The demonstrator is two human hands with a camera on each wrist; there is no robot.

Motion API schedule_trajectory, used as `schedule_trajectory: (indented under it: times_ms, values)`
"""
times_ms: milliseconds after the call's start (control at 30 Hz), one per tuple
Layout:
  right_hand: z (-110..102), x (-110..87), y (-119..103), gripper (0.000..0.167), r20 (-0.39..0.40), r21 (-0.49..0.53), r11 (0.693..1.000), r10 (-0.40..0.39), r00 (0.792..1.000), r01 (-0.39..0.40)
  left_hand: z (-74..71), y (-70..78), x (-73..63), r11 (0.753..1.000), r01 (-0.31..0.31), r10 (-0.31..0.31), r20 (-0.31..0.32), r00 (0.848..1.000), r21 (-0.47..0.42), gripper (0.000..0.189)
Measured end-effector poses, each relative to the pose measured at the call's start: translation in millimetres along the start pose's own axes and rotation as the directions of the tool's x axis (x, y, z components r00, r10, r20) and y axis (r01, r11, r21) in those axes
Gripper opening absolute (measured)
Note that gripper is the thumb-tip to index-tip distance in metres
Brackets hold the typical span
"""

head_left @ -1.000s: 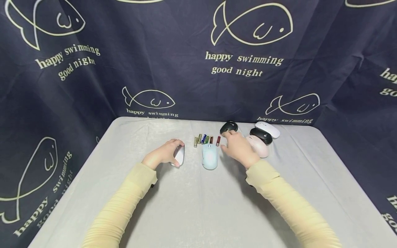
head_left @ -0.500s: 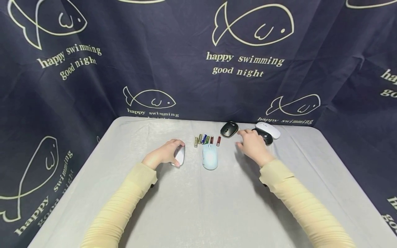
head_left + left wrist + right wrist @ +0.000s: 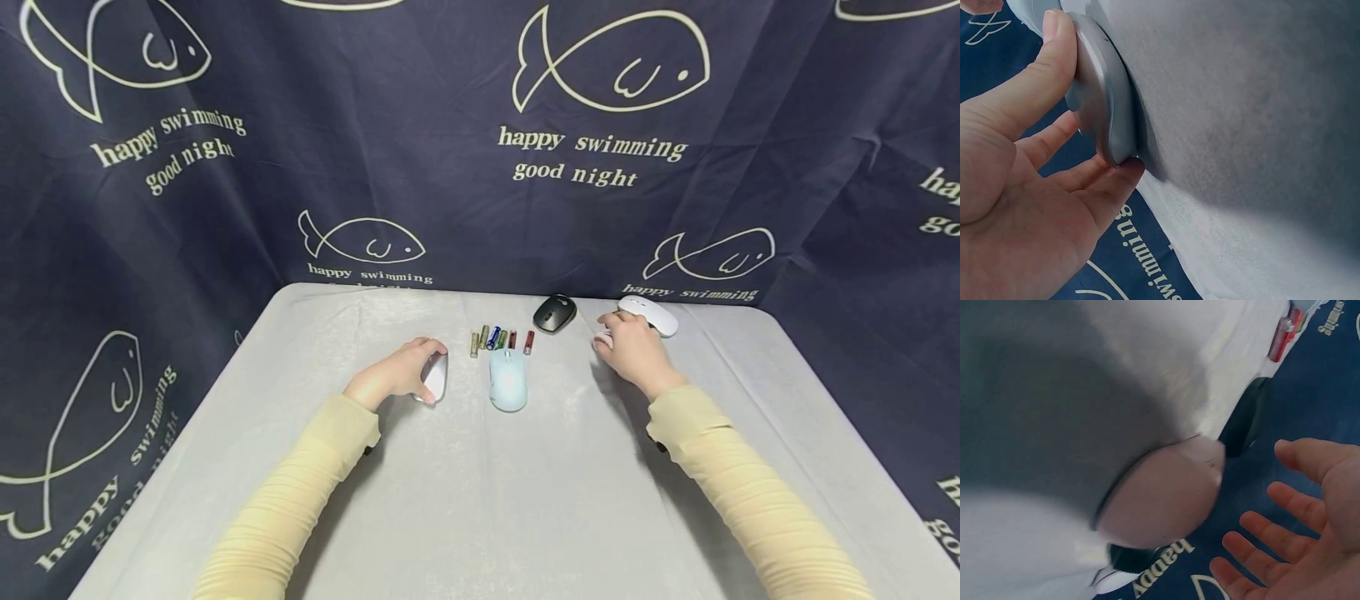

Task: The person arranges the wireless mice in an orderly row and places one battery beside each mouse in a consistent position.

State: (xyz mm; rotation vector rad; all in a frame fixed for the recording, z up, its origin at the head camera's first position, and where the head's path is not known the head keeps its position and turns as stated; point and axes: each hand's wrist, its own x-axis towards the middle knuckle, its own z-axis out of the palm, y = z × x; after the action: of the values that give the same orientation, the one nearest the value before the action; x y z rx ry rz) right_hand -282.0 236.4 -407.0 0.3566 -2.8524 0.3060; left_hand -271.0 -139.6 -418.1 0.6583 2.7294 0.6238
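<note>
In the head view my left hand (image 3: 401, 371) grips a silver computer mouse (image 3: 436, 377) on the left half of the table. The left wrist view shows the thumb on one edge of this mouse (image 3: 1094, 87) and fingertips at its other edge. On the right, my right hand (image 3: 633, 348) hovers over a pink mouse, its fingers spread and relaxed. The right wrist view has the pink mouse (image 3: 1163, 494) apart from the open hand (image 3: 1310, 531). A light blue mouse (image 3: 508, 381) lies between the two hands.
Several small batteries (image 3: 493, 337) lie in a row behind the light blue mouse. A black mouse (image 3: 555, 314) sits right of them. Near the back edge rests a white mouse (image 3: 652, 315), with another dark mouse (image 3: 1132, 557) partly hidden beside the pink one. A navy fish-print curtain (image 3: 480, 208) surrounds the table.
My right hand has moved right, away from the black mouse near the batteries and over to the pink mouse. The left hand keeps its grip in the same place.
</note>
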Motion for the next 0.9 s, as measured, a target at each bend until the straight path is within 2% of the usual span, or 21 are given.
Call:
schedule_trajectory:
  times_ms: [300,733,900]
  values:
    - [5.5,-3.7,15.1,0.045,0.071,0.014,0.998,0.065,0.995,-0.066,1.3,-1.5,1.1,1.0,0.007,-0.007,0.004,1.0,0.002,0.084]
    - [13.4,-5.1,26.3,0.047,0.088,0.053,0.997,0.058,0.994,-0.063,1.4,-1.5,0.4,1.0,-0.012,0.012,-0.003,1.0,0.004,0.084]
    - [17.2,-4.1,29.1,0.047,0.071,0.062,0.997,0.036,0.997,-0.04,1.0,-1.6,0.3,1.0,-0.011,0.011,-0.001,1.0,0.004,0.085]
